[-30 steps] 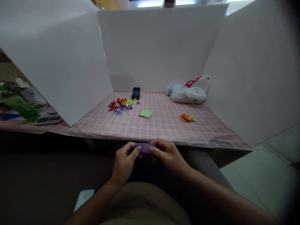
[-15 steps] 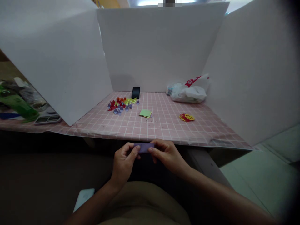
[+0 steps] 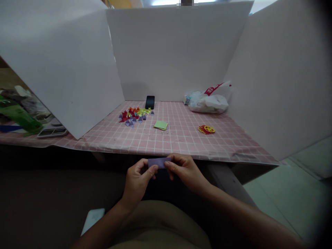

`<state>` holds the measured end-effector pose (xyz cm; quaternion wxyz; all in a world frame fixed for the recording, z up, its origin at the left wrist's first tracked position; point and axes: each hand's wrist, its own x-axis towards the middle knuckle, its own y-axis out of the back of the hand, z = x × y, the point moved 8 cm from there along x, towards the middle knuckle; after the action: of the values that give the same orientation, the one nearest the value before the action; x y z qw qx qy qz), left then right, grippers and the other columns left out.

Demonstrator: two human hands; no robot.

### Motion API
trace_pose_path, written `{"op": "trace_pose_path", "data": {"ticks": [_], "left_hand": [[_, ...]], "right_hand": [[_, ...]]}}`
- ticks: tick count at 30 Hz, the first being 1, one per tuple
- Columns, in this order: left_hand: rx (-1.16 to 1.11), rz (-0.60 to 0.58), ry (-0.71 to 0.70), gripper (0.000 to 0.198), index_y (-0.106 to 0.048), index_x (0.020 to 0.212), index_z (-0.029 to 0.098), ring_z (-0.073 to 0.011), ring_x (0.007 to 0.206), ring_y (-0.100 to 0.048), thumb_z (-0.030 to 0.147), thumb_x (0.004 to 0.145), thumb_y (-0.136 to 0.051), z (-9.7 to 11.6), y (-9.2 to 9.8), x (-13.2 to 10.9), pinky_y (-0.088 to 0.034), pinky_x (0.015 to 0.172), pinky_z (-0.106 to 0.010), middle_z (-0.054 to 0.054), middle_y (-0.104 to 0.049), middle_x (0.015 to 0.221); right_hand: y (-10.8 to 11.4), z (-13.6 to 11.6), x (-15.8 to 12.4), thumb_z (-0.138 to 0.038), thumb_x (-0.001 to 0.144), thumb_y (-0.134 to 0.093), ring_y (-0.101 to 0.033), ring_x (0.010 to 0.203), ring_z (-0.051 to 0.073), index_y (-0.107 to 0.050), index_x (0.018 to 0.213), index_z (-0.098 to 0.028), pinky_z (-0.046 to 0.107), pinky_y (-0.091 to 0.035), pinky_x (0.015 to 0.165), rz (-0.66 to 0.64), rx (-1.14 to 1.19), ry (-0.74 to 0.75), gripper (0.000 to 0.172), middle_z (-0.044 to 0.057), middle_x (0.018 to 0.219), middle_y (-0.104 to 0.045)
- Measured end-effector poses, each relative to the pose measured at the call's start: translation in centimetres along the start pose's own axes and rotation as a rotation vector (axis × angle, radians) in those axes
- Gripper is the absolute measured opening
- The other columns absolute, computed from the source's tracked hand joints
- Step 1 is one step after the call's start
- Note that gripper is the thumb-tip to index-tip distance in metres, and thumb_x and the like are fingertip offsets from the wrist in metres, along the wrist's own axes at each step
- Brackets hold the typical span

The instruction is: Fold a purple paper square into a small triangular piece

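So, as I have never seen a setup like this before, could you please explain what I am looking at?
There is no machine here: a person works with two bare hands. The view comes from a camera worn on the head, looking forward and down. The left hand and right hand hold a small strip of purple paper between them, just in front of the table's near edge.

On the pink checked tablecloth lie a cluster of small folded paper pieces, a stack of paper squares with green on top, and some red and yellow pieces. Farther back are a dark phone-like object and a white plastic bag. White panels stand around the work area.
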<state>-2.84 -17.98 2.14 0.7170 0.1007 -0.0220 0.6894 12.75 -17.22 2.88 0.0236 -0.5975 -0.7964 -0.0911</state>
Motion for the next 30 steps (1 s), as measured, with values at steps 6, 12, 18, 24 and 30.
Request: {"op": "trace_pose_path", "data": {"ticks": [6, 12, 18, 24, 30], "left_hand": [[-0.013, 0.006, 0.014, 0.023, -0.062, 0.067, 0.016, -0.0106, 0.055, -0.054, 0.034, 0.081, -0.067, -0.01, -0.09, 0.08, -0.043, 0.058, -0.022, 0.002, -0.06, 0.059], [0.009, 0.021, 0.017, 0.025, -0.06, 0.066, 0.017, -0.0104, 0.053, -0.053, 0.034, 0.082, -0.067, 0.0, 0.15, -0.04, -0.042, 0.056, -0.022, 0.003, -0.059, 0.057], [0.011, 0.013, 0.026, 0.025, -0.059, 0.065, 0.017, -0.0104, 0.053, -0.052, 0.034, 0.082, -0.066, -0.21, -0.11, -0.12, -0.042, 0.056, -0.022, 0.003, -0.058, 0.056], [0.014, 0.001, 0.05, 0.029, -0.056, 0.063, 0.017, -0.0103, 0.053, -0.049, 0.036, 0.082, -0.066, -0.42, -0.15, -0.18, -0.04, 0.055, -0.022, 0.004, -0.054, 0.054], [0.028, -0.035, 0.045, 0.029, -0.055, 0.064, 0.017, -0.0102, 0.057, -0.044, 0.037, 0.082, -0.066, -0.29, -0.04, -0.07, -0.036, 0.056, -0.022, 0.004, -0.05, 0.059]], "right_hand": [[-0.16, 0.0, -0.08, -0.037, 0.088, -0.061, -0.046, 0.051, 0.01, -0.06, 0.074, -0.016, 0.025, -0.035, 0.055, -0.007, -0.013, 0.003, 0.026, -0.004, 0.054, -0.055], [-0.12, -0.11, -0.05, -0.037, 0.088, -0.061, -0.047, 0.051, 0.01, -0.061, 0.075, -0.016, 0.025, -0.036, 0.056, -0.004, -0.03, 0.002, 0.025, -0.003, 0.054, -0.055], [-0.23, -0.19, -0.07, -0.037, 0.085, -0.064, -0.047, 0.05, 0.01, -0.059, 0.072, -0.017, 0.024, -0.035, 0.053, 0.005, -0.037, -0.009, 0.024, -0.003, 0.053, -0.054], [-0.29, 0.14, -0.11, -0.035, 0.086, -0.062, -0.046, 0.048, 0.01, -0.058, 0.069, -0.016, 0.024, -0.035, 0.053, 0.011, -0.045, -0.016, 0.025, -0.004, 0.051, -0.055], [-0.4, 0.19, 0.0, -0.035, 0.085, -0.062, -0.046, 0.047, 0.009, -0.058, 0.07, -0.016, 0.023, -0.036, 0.053, -0.001, -0.026, -0.035, 0.025, -0.004, 0.05, -0.054]]}}
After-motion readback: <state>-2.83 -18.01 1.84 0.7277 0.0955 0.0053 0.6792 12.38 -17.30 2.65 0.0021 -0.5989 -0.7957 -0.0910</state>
